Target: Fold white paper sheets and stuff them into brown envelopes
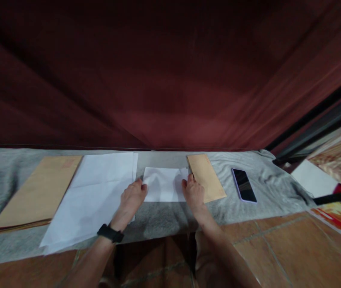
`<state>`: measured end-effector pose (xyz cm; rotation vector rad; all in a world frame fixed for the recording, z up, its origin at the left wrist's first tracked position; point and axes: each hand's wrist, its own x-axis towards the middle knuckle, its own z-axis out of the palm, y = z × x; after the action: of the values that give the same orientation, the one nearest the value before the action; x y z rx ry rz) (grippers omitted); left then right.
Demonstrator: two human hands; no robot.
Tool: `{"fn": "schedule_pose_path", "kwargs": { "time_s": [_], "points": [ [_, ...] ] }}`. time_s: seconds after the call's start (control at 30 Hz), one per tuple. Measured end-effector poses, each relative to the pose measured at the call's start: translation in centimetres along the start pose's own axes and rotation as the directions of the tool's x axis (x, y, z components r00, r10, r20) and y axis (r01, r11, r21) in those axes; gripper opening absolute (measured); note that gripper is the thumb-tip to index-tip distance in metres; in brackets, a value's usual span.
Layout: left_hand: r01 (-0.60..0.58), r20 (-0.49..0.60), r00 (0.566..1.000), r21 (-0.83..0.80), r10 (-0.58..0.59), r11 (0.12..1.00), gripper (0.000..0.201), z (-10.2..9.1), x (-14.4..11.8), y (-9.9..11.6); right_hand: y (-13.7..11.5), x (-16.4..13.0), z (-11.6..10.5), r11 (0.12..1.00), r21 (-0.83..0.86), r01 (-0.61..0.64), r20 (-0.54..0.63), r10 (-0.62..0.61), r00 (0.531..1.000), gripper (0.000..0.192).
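A folded white sheet of paper (165, 186) lies in front of me on the grey cloth. My left hand (133, 196) is closed on its left edge, thumb on top and fingers curled. At the opposite edge, my right hand (193, 191) grips the same sheet between thumb and fingers. Close beside the right hand, partly under it, is a brown envelope (208, 178). Left of my left hand is a stack of larger white sheets (98, 192), with a faint crease across the top one. The fingers' undersides are hidden.
A stack of large brown envelopes (38, 188) lies at the far left. A phone in a purple case (244, 185) rests on the grey cloth (272, 188) to the right. Dark red fabric (170, 100) hangs behind the surface; a tiled floor (293, 244) shows in front.
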<state>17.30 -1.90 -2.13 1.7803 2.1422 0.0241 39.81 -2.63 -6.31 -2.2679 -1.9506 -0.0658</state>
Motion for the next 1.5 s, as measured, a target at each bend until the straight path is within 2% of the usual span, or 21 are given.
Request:
{"fn": "schedule_pose_path", "kwargs": {
  "time_s": [0.17, 0.37, 0.53, 0.67, 0.8, 0.87, 0.97, 1.07, 1.13, 1.23, 1.33, 1.5],
  "points": [
    [0.018, 0.014, 1.000, 0.020, -0.018, 1.000, 0.035, 0.0, 0.0, 0.4, -0.1, -0.2, -0.1, 1.000, 0.008, 0.009, -0.056, -0.009, 0.998, 0.047],
    [0.022, -0.007, 1.000, 0.061, -0.022, 0.998, 0.036, 0.0, -0.2, 1.0, -1.0, -0.3, 0.1, 0.970, 0.136, 0.200, -0.188, -0.173, 0.967, 0.051],
    [0.025, -0.011, 1.000, 0.080, -0.024, 0.996, 0.038, 0.2, -0.3, 1.1, -2.7, -1.1, 1.5, 0.898, 0.251, 0.361, -0.163, -0.328, 0.931, 0.051],
    [0.020, -0.050, 0.999, 0.121, -0.014, 0.992, 0.040, 0.5, -0.6, 1.2, -3.2, -1.9, 2.8, 0.904, 0.226, 0.362, -0.147, -0.336, 0.930, 0.054],
    [-0.027, -0.145, 0.988, 0.174, 0.052, 0.984, 0.043, 0.6, -1.6, 1.8, -3.1, -2.4, 3.4, 0.914, 0.188, 0.359, -0.161, -0.332, 0.929, 0.054],
    [-0.069, -0.237, 0.964, 0.210, 0.120, 0.975, 0.045, 0.9, -2.2, 2.2, -3.1, -2.4, 3.5, 0.915, 0.182, 0.359, -0.163, -0.332, 0.929, 0.054],
    [-0.191, -0.354, 0.895, 0.245, 0.271, 0.951, 0.051, 2.4, -2.5, 3.0, -3.2, -2.4, 3.5, 0.916, 0.174, 0.361, -0.152, -0.337, 0.929, 0.055],
    [-0.425, -0.353, 0.814, 0.179, 0.461, 0.887, 0.056, 4.8, -1.8, 3.7, -3.2, -2.4, 3.5, 0.920, 0.159, 0.358, -0.129, -0.340, 0.931, 0.054],
    [-0.511, -0.339, 0.789, 0.103, 0.513, 0.854, 0.058, 6.2, -1.1, 4.2, -3.1, -2.4, 3.6, 0.920, 0.148, 0.363, -0.120, -0.348, 0.930, 0.053],
    [-0.491, -0.333, 0.814, 0.045, 0.476, 0.870, 0.056, 7.5, -0.3, 4.5, -3.1, -2.4, 3.7, 0.917, 0.132, 0.377, -0.129, -0.361, 0.923, 0.052],
    [-0.448, -0.332, 0.834, 0.058, 0.440, 0.892, 0.056, 7.9, 0.0, 4.5, -2.9, -2.3, 3.7, 0.916, 0.125, 0.381, -0.149, -0.362, 0.920, 0.050],
    [-0.349, -0.359, 0.860, 0.106, 0.363, 0.931, 0.058, 8.2, 0.1, 3.5, -1.7, -2.0, 3.9, 0.945, 0.129, 0.300, -0.164, -0.278, 0.946, 0.050]
  ]
}}
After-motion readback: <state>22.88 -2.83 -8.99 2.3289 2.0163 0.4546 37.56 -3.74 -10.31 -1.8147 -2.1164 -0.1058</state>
